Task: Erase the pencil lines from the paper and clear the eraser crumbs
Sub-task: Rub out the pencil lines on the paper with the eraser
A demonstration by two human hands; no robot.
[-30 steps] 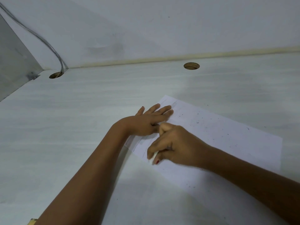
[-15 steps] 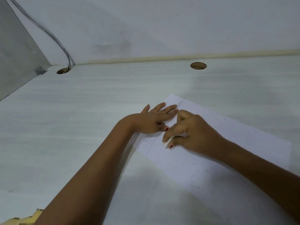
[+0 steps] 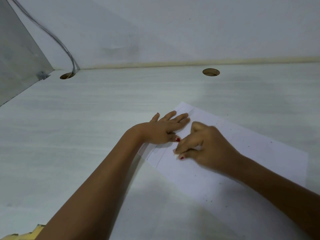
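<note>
lying on a pale desk, a white paper shows faint pencil lines near its left edge and dark crumbs scattered across it. the left hand presses flat on that edge, fingers straight; the right hand pinches a white eraser against the sheet. two cable holes sit by the back wall.

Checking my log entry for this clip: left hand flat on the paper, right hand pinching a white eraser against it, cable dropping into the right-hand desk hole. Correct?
One slip: in the head view the cable drops into the left-hand desk hole, not the right-hand hole. Left hand flat on the paper and right hand pinching the eraser stand as written.
</note>
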